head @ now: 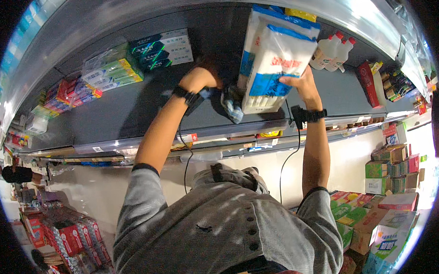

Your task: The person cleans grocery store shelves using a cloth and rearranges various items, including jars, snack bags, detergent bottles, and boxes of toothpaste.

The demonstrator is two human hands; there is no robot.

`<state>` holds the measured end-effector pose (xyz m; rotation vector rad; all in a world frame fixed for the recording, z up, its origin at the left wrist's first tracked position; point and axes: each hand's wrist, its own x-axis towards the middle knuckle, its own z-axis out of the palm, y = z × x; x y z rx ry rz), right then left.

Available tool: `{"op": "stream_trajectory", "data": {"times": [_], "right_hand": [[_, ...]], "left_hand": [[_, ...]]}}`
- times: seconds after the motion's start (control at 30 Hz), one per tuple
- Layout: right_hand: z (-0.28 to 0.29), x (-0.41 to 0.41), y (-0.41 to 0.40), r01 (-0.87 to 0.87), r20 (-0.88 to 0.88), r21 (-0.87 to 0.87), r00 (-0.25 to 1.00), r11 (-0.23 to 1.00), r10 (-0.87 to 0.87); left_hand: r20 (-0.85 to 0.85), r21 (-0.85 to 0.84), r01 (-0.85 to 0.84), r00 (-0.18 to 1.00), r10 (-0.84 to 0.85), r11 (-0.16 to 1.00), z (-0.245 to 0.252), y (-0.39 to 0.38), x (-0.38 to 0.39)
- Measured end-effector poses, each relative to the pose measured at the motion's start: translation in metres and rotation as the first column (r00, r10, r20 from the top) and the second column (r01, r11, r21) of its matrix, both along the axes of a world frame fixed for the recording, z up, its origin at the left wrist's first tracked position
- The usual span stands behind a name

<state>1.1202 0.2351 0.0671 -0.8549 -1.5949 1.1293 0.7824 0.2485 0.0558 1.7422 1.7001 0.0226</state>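
My right hand (pixel 301 84) grips the lower right side of a blue-and-white plastic package (pixel 275 66) with red writing, thumb across its front. Another similar package (pixel 246 52) stands behind it on the dark grey shelf (pixel 138 111). A crumpled checked cloth (pixel 233 104) lies at the packages' lower left corner. My left hand (pixel 200 79) is over the shelf, left of the packages, its fingers blurred and in shadow; whether it holds anything cannot be made out. Both wrists wear black straps, with a cable running down from each.
Toothpaste-like boxes (pixel 162 48) are stacked at the left on the shelf. White bottles with red caps (pixel 334 51) stand right of the packages, then a red box (pixel 369 84). Cartons (pixel 363 219) are piled at lower right, red packs (pixel 70 238) at lower left. A person (pixel 17 173) is far left.
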Motion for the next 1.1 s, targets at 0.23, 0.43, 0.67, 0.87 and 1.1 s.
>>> {"op": "stream_trajectory", "data": {"times": [0.23,0.43,0.67,0.87,1.1], "right_hand": [[0.000,-0.007,-0.030,0.048,-0.012,-0.015,0.999,0.999,-0.048],[-0.018,-0.003,-0.020,0.096,-0.199,-0.079,0.974,0.992,-0.110],[-0.016,-0.016,-0.006,0.103,-0.255,-0.041,0.961,0.994,-0.110],[-0.010,-0.070,0.015,0.068,-0.352,-0.098,0.931,0.993,-0.098],[-0.030,-0.080,0.079,-0.062,-0.366,-0.138,0.930,0.988,0.007]], "left_hand": [[0.163,0.568,0.531,0.677,-0.718,0.629,-0.062,0.124,0.040],[0.068,0.422,0.398,0.882,-0.466,0.815,-0.028,0.083,0.042],[-0.297,0.136,0.210,0.941,-0.163,0.968,0.036,-0.052,-0.019],[-0.175,0.268,0.465,0.885,-0.432,0.844,0.024,-0.101,-0.036],[-0.118,0.083,0.266,0.960,-0.255,0.960,0.042,-0.067,0.004]]}}
